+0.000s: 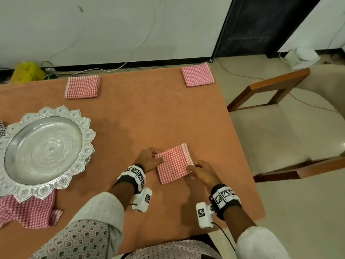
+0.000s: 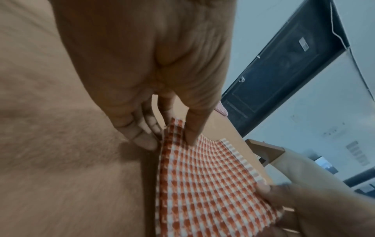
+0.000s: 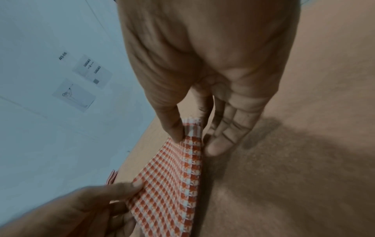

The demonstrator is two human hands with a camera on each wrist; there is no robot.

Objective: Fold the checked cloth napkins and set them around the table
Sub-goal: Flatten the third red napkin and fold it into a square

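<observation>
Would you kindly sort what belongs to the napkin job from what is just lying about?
Job: napkin being folded, pinched by left hand and right hand; two folded napkins; unfolded napkin.
Lying about: silver tray, chair, yellow bag.

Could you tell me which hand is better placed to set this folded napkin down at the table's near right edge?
Right, probably. The right hand pinches the napkin at its right corner, on the side nearer the table edge; the left hand pinches the far left corner, farther from that edge.
</observation>
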